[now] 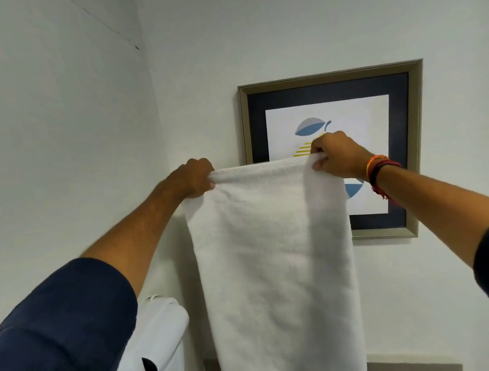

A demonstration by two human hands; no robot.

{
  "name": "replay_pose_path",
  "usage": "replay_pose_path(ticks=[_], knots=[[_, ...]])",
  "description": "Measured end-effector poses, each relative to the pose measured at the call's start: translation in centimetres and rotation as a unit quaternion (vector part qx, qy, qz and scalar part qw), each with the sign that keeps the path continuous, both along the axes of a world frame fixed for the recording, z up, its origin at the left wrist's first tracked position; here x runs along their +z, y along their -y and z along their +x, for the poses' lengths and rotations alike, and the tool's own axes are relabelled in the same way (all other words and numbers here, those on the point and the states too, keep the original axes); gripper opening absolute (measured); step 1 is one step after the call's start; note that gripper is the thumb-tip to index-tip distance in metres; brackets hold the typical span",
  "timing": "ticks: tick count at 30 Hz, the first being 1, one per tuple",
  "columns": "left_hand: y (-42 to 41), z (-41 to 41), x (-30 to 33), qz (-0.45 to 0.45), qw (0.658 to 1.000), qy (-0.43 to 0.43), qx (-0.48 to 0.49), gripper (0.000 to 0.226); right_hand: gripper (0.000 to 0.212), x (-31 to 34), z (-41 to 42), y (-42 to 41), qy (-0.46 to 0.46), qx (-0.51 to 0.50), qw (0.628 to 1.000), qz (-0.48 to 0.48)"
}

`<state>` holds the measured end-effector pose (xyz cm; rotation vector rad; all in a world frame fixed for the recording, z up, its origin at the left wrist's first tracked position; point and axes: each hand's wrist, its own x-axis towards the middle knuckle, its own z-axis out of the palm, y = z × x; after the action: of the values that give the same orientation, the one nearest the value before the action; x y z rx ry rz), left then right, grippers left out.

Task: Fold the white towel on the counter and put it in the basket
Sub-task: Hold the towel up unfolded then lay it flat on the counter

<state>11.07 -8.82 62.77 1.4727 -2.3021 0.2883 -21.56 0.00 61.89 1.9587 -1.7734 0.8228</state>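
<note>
The white towel (276, 264) hangs lengthwise in the air in front of the wall, its lower end running out of the bottom of the frame. My left hand (194, 179) grips its top left corner. My right hand (337, 156) pinches the top right corner, with coloured bands on that wrist. Both arms are raised and stretched forward, and the top edge is pulled taut between the hands. The counter is barely visible and the basket is not in view.
A framed picture (410, 149) hangs on the wall behind the towel, partly covered by it. A white object with a black mark (159, 347) sits low at the left. A grey surface strip (412, 368) shows at the bottom right.
</note>
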Motion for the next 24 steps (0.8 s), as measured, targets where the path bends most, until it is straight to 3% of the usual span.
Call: replay_pose_path(ticks=[3, 8, 15, 20, 24], knots=[[0.1, 0.2, -1.6, 0.024, 1.000, 0.007, 0.000, 0.039, 0.019, -1.0, 0.5, 0.4, -0.040, -0.014, 0.998, 0.037], [-0.4, 0.2, -5.3, -0.009, 0.999, -0.013, 0.033, 0.035, 0.012, -4.0, 1.8, 1.5, -0.036, -0.054, 0.997, 0.034], [-1.6, 0.7, -6.4, -0.075, 0.996, -0.005, 0.046, 0.030, 0.008, -5.5, 2.4, 2.1, -0.034, -0.046, 0.998, -0.030], [-2.3, 1.5, -3.9, -0.082, 0.996, 0.017, 0.031, 0.033, 0.009, -2.7, 2.3, 0.8, -0.061, -0.035, 0.997, 0.017], [-3.6, 1.4, -2.8, -0.029, 0.998, 0.053, 0.004, 0.013, 0.021, -1.9, 1.3, -0.6, -0.085, 0.016, 0.992, 0.087]])
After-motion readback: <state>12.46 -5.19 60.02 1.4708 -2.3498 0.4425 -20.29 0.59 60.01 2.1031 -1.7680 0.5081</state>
